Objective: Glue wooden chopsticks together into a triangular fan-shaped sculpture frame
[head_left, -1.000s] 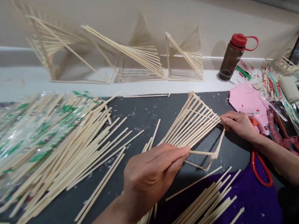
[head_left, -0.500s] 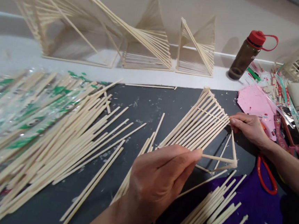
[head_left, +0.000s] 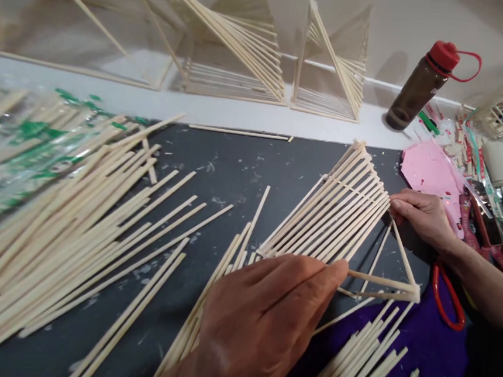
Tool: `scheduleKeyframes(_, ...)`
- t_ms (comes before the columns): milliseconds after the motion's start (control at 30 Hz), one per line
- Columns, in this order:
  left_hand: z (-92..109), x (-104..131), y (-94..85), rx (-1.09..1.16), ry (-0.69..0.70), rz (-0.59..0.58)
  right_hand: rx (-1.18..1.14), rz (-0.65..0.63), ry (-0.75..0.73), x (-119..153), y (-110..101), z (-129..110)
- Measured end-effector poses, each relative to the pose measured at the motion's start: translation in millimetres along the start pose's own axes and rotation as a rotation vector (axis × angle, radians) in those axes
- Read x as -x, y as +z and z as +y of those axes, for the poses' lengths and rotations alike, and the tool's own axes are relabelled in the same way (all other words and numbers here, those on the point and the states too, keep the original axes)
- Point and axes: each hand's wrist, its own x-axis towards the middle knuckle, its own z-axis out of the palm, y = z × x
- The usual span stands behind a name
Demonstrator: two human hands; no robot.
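A wooden stick structure [head_left: 333, 207], a fan of parallel sticks with a triangular frame at its right, is held between my hands over the dark table. My left hand [head_left: 266, 319] pinches its lower side; the fingertips meet at the frame stick, and the palm hides part of the structure. At its right edge, my right hand [head_left: 420, 215] grips the stick ends between thumb and forefinger. Loose sticks [head_left: 201, 307] lie beside and under my left hand. More sticks [head_left: 363, 362] rest on a purple cloth [head_left: 433, 369] below the structure.
Many loose sticks [head_left: 75, 237] and plastic wrappers [head_left: 29, 163] cover the left. Finished-looking stick structures [head_left: 241, 47] stand along the wall. A red-capped bottle [head_left: 419, 89], a pink piece [head_left: 431, 169] and red-handled scissors [head_left: 448, 305] are at the right.
The view has shifted, so the loose sticks and standing structures appear farther left. The held structure's lower right corner has moved right and slightly down. Both hands keep their grip.
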Motion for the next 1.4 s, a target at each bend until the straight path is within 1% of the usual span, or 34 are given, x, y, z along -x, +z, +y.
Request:
scheduleKeyframes(100, 0, -2, -1.6, -0.021, 0.020, -0.045, -0.012, -0.006, -0.002, -1, 0, 0)
scheduleKeyframes(300, 1, -4, -1.5, -0.078, 0.030, 0.015, -0.031, -0.020, -0.017, -2, 1, 2)
scheduleKeyframes(433, 1, -6, 0.2, -0.019, 0.024, -0.009, -0.049, -0.036, -0.022, -3, 1, 7)
scheduleKeyframes(500, 1, -7, 1.4, -0.024, 0.027, -0.014, -0.047, -0.038, -0.031, -3, 1, 10)
scheduleKeyframes(633, 0, -7, 4.6, -0.115, 0.061, 0.033, -0.042, -0.022, -0.047, -3, 2, 13)
scheduleKeyframes(800, 0, -8, 7.6, -0.172, 0.127, 0.115, -0.075, -0.015, 0.035, -3, 4, 10)
scheduleKeyframes(933, -2, -7, 8.2, -0.204, 0.196, 0.132, -0.110, 0.019, 0.038, -1, 6, 8)
scheduleKeyframes(1100, -8, -6, 8.4, -0.183, 0.193, 0.134, -0.104, 0.052, 0.041, 6, 4, 9)
scheduleKeyframes(1200, -14, -13, 7.7, -0.164, 0.175, 0.130, -0.108, 0.066, 0.051, 10, 3, 9)
scheduleKeyframes(1300, -21, -27, 4.5, -0.152, 0.178, 0.131, -0.134, 0.081, 0.072, 16, 4, 10)
scheduleKeyframes(1400, -26, -39, 0.5, -0.152, 0.187, 0.097, -0.169, 0.091, 0.087, 25, 6, 11)
